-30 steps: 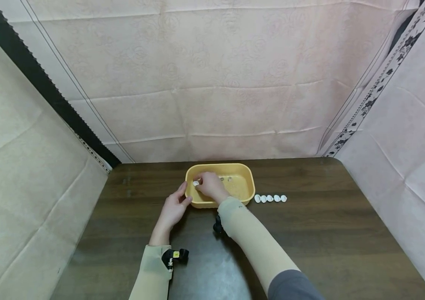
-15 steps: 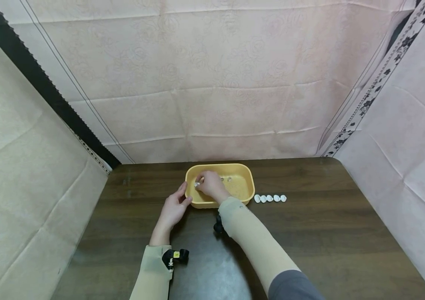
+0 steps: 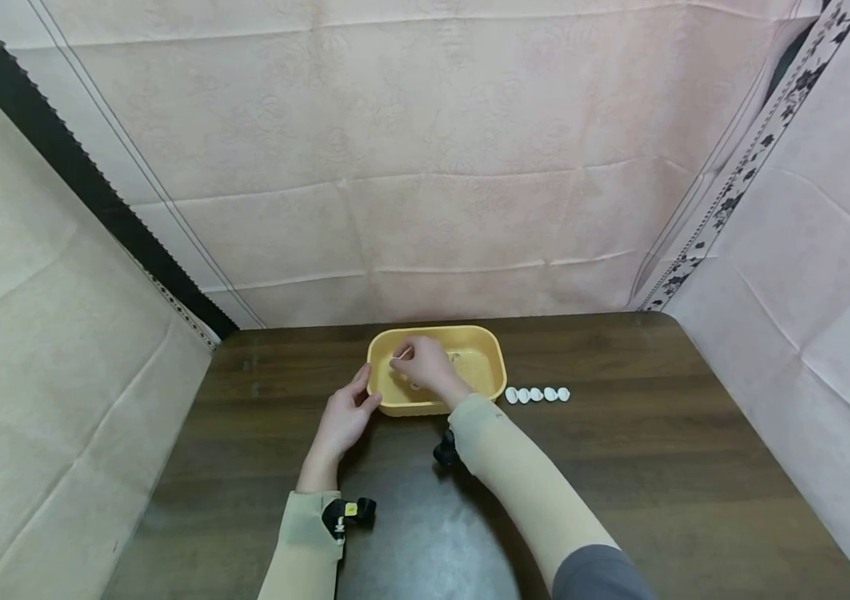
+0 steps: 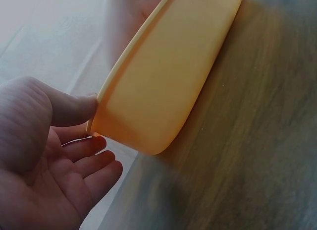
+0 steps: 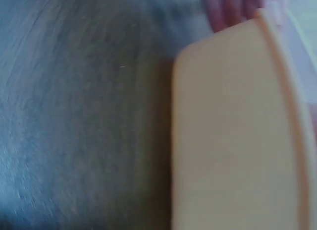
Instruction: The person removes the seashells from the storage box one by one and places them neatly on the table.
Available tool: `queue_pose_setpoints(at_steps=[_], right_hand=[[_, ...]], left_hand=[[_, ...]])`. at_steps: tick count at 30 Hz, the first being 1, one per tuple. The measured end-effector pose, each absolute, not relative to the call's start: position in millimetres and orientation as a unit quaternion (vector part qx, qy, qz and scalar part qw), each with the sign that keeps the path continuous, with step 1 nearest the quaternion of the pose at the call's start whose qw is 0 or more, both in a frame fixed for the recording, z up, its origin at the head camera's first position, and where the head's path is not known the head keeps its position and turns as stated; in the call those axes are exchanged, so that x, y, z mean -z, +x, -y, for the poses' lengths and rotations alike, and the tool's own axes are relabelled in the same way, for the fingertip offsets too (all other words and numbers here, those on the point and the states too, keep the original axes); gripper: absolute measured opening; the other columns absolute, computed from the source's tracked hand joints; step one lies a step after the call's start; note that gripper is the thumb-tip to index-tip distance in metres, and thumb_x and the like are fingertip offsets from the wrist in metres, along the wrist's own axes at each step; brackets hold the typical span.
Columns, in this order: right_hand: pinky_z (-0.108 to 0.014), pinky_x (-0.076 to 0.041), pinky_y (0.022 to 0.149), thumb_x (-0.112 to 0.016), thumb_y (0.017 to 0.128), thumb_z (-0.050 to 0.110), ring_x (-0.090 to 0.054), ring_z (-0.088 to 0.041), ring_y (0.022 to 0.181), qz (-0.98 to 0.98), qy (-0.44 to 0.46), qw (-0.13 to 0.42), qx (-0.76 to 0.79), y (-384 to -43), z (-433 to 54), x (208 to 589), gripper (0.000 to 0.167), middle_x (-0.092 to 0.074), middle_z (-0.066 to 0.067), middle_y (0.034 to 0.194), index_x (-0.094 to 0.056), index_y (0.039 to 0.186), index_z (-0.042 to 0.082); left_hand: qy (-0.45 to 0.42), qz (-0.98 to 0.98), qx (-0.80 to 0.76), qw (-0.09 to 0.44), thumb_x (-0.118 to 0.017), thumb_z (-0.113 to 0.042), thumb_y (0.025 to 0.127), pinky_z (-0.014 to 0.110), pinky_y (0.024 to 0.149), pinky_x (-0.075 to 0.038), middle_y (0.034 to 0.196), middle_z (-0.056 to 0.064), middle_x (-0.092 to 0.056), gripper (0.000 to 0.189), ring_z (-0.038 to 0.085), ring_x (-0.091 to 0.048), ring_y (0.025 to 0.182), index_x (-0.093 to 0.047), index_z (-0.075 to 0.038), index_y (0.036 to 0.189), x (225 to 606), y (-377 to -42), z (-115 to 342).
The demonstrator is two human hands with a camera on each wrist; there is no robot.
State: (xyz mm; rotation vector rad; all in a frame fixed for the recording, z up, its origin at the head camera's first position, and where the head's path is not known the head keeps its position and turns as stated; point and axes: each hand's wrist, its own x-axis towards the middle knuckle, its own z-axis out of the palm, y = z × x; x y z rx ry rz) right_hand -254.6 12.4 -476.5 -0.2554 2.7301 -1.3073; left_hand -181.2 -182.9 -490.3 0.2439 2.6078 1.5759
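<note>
Centrally, near the far edge of a brown table (image 3: 657,467), I see a yellow tub (image 3: 481,375), longer than it is deep, sitting flat with its open top up. Two bare hands, apart from each other, work at it. To my left, the left hand (image 3: 341,421) sets its thumb and forefinger against the outside of the tub's near left corner, just at the rim; my left wrist view shows the remaining fingers spread loosely, off the tub, palm exposed. The right hand (image 3: 428,365) reaches over the near rim into the left half of the tub, its thumb and fingers pinching a small white piece (image 3: 398,359), which is partly hidden by the fingers. Some tiny bits (image 3: 415,386) lie on the tub's floor; they are too small for me to identify. Just beside the tub, outside its near right corner, a row of five white pieces (image 3: 536,394) stretches to the right along the table, one close after another. My right wrist view is blurred, mostly tub wall and table. Both forearms wear pale sleeves (image 3: 530,487), each with a black wrist camera (image 3: 350,512). Pale cloth (image 3: 425,167) hangs behind the table and at both sides, with a dark band running down on the left.
</note>
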Motion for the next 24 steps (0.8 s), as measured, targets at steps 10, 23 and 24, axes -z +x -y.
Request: queue_pose_setpoints(at_steps=[10, 23, 24], right_hand=[[-0.035, -0.06, 0.075, -0.078, 0.101, 0.032, -0.075, -0.034, 0.094, -0.853, -0.079, 0.017, 0.516, -243, -66, 458, 0.021, -0.078, -0.002, 0.098, -0.077, 0.113, 0.015], [-0.03, -0.058, 0.073, -0.082, 0.098, 0.03, -0.067, -0.021, 0.087, -0.805, -0.05, -0.045, 0.589, -211, -159, 447, 0.029, -0.076, -0.008, 0.102, -0.079, 0.116, 0.007], [-0.029, -0.058, 0.073, -0.082, 0.098, 0.03, -0.067, -0.019, 0.086, -0.806, -0.043, -0.049, 0.588, -208, -168, 448, 0.031, -0.076, -0.008, 0.102, -0.079, 0.117, 0.006]], left_hand=[[0.074, -0.85, -0.52, 0.042, -0.063, -0.012, 0.108, 0.047, 0.127, -0.029, 0.171, 0.009, -0.033, 0.062, 0.028, -0.034, 0.156, -0.037, -0.002, 0.164, 490, -181, 182], [0.07, -0.843, -0.532, 0.045, -0.062, -0.01, 0.109, 0.048, 0.127, -0.029, 0.171, 0.013, -0.033, 0.06, 0.028, -0.033, 0.157, -0.038, 0.001, 0.163, 490, -180, 181], [0.069, -0.842, -0.533, 0.045, -0.062, -0.01, 0.109, 0.048, 0.127, -0.029, 0.171, 0.013, -0.033, 0.06, 0.028, -0.033, 0.157, -0.038, 0.0, 0.163, 489, -179, 181]])
